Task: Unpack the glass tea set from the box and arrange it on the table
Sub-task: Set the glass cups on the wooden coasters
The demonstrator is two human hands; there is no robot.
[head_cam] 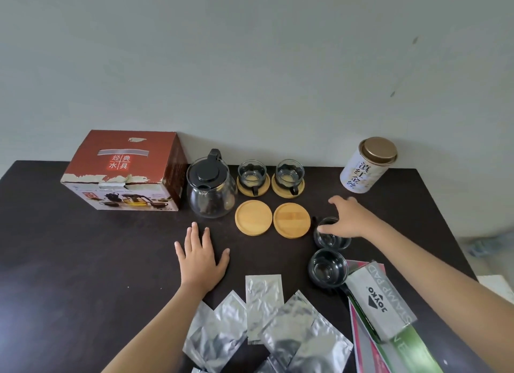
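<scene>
At the far left of the dark desk (pixel 69 261) sits the red box (pixel 125 169), closed, its back near the wall. Just beside it on the right stands the glass teapot (pixel 210 189) with its black lid on. The left hand (pixel 201 257) lies flat on the desk in front of the teapot, fingers spread, its grip wide open and holding nothing. Right of the teapot, two glass cups (pixel 252 173) (pixel 289 172) each sit on a wooden coaster in the back row. In front of them lie two bare coasters (pixel 253 217) (pixel 291 220), side by side. Near the front edge, silver foil packets (pixel 264 317) lie in a loose heap. Further right, the right hand (pixel 347 219) reaches over a third glass cup (pixel 331 235) standing on the bare desk, fingers curled loosely at its rim; I cannot tell whether the grip has closed on it. A fourth cup (pixel 327 267) stands just in front. Right of that lies a stamp pad box (pixel 381 297), and at the back right stands a white tea tin (pixel 367 164).
</scene>
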